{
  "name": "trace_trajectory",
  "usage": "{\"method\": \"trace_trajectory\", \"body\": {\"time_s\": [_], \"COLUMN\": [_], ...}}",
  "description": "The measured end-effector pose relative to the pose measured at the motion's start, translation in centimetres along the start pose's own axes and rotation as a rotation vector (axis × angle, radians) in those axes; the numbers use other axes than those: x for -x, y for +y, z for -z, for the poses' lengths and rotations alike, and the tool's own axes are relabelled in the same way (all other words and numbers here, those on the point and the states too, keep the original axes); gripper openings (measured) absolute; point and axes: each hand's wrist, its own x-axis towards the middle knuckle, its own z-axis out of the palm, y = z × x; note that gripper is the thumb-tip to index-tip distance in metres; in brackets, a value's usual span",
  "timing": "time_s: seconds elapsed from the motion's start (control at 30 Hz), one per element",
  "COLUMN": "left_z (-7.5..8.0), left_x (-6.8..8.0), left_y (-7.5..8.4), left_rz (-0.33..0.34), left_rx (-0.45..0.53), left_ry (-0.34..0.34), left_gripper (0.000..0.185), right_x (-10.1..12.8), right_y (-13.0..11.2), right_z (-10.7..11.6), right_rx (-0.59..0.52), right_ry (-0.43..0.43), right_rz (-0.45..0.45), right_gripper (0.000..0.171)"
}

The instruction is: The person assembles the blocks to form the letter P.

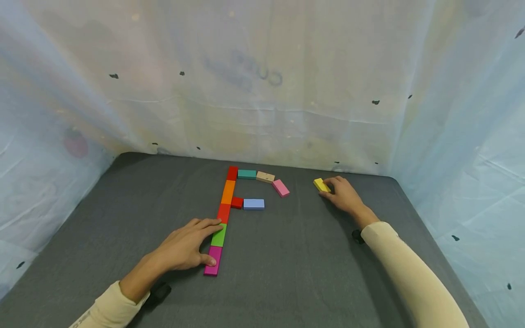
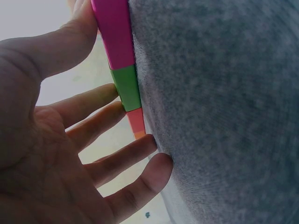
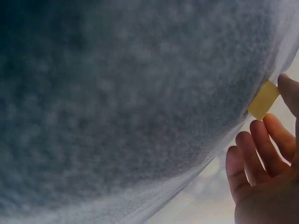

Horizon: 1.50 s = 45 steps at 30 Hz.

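Your left hand (image 1: 186, 246) lies flat at lower centre of the head view, fingers straight: thumb against the magenta block (image 1: 213, 260), fingertips on the green block (image 1: 219, 236). It grips nothing. The left wrist view confirms this, with the thumb on the magenta block (image 2: 114, 30) and two fingers touching the green block (image 2: 127, 86).

Your right hand (image 1: 343, 195) sits right of centre, fingers bent over the yellow block (image 1: 321, 185), pinching it at its near end; the block rests on the surface. In the right wrist view the yellow block (image 3: 263, 100) shows at the fingertips.

No containers in sight.

The blocks form a column up the middle of the frame: magenta, green, a red block (image 1: 223, 212), an orange block (image 1: 228, 192), and a second red block (image 1: 232, 173) at the top. From the top a teal block (image 1: 247, 174), a tan block (image 1: 265, 176) and a pink block (image 1: 280, 187) curve right. A small red block (image 1: 237, 202) and a light blue block (image 1: 254, 204) branch right from mid-column.

The surface (image 1: 123, 218) is dark grey felt-like cloth. Pale translucent sheeting (image 1: 262, 91) walls it on three sides.
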Motion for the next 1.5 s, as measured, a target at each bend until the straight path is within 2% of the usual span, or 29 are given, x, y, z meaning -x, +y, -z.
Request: {"method": "trace_trajectory", "body": {"time_s": [0.37, 1.17, 1.5], "left_z": [-0.02, -0.18, -0.15], "left_x": [0.08, -0.01, 0.02], "left_y": [0.06, -0.16, -0.14], "left_rz": [-0.005, -0.008, -0.009], "left_rx": [0.003, -0.008, -0.001], "left_ry": [0.008, 0.007, 0.008], "left_gripper": [0.085, 0.085, 0.084], "right_x": [-0.19, -0.33, 0.06], "right_y": [0.12, 0.22, 0.13], "right_z": [-0.17, -0.59, -0.38], "right_rx": [-0.009, 0.007, -0.020], "right_ry": [-0.028, -0.010, -0.009], "right_rz": [-0.021, 0.007, 0.030], "right_gripper": [0.054, 0.044, 0.041]}}
